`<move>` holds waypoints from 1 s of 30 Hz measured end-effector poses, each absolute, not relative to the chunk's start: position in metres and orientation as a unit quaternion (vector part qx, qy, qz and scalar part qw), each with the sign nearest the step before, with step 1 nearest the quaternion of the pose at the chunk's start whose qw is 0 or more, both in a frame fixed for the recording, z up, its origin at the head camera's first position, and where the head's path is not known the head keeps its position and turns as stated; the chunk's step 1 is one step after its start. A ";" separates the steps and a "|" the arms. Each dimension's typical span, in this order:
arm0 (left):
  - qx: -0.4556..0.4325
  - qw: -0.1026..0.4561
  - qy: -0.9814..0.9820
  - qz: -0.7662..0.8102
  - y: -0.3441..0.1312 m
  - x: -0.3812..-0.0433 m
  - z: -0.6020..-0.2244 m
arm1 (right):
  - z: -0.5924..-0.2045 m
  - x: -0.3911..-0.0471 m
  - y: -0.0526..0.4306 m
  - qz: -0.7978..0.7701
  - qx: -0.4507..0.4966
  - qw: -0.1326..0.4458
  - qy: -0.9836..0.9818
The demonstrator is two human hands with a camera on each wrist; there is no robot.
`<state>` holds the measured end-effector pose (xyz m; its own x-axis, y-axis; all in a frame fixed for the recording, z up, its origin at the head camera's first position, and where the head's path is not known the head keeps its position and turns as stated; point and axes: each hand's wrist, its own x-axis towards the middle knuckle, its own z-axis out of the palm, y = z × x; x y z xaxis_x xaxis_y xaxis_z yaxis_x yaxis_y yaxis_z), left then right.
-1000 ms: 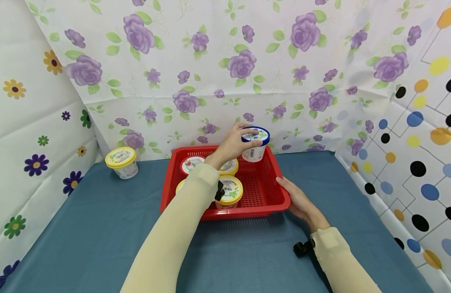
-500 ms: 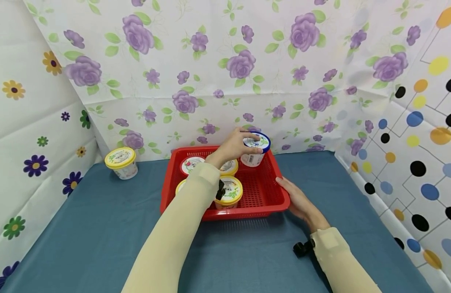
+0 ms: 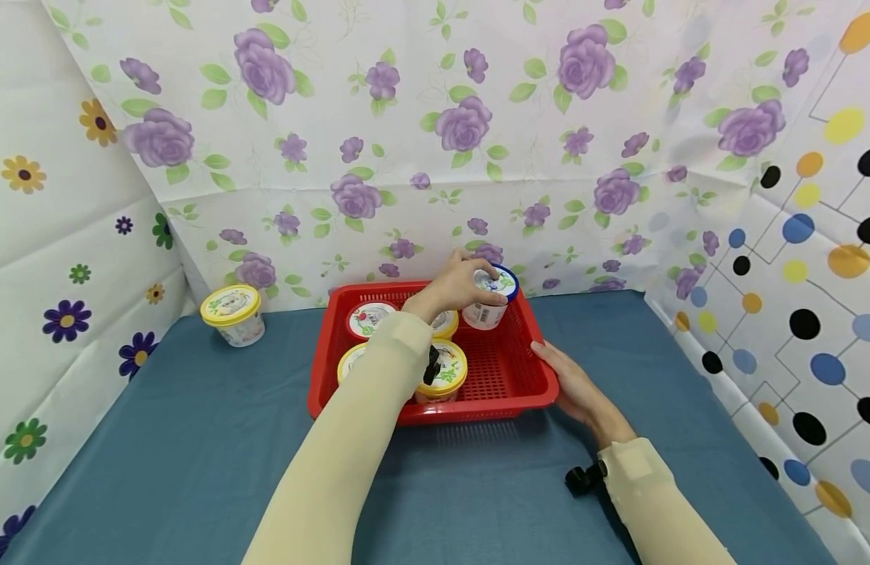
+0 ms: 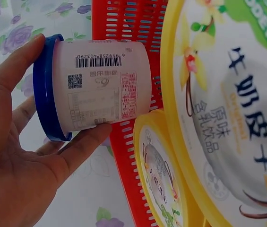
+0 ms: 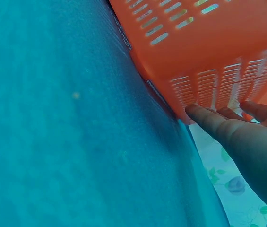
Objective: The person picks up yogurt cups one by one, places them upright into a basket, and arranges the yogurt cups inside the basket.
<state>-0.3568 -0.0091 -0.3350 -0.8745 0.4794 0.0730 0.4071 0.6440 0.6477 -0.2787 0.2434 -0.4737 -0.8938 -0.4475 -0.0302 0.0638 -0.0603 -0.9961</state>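
Note:
In the head view my left hand (image 3: 459,286) grips a white tub with a blue lid (image 3: 485,315) by its lid, low inside the back right corner of the red basket (image 3: 544,392). Thumb and fingers spread round the blue lid (image 4: 48,90) in the left wrist view, where a barcode shows on the tub's side. At the basket's right side, my right hand (image 3: 576,388) holds the rim, thumb on top. Its fingers (image 5: 206,118) lie against the slotted outer wall (image 5: 190,90) in the right wrist view.
Inside the basket's left half stand a red-lidded tub (image 3: 370,319) and several yellow-lidded tubs (image 3: 445,367), partly hidden by the left sleeve. Another yellow-lidded tub (image 3: 233,314) stands at the back left of the blue cloth (image 3: 194,439). A flowered curtain (image 3: 406,118) closes off the back.
My left hand has lowered the blue-lidded tub further into the basket's back right corner. My right hand has stayed at the basket's right rim.

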 end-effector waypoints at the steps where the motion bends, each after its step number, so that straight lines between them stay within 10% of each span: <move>1: 0.244 0.054 0.906 0.343 -0.008 -0.357 -0.335 | -0.474 -0.279 0.243 -0.713 -0.145 0.179 0.662; 30: 0.255 0.123 0.918 0.279 0.003 -0.358 -0.347 | -0.475 -0.280 0.245 -0.711 -0.145 0.179 0.665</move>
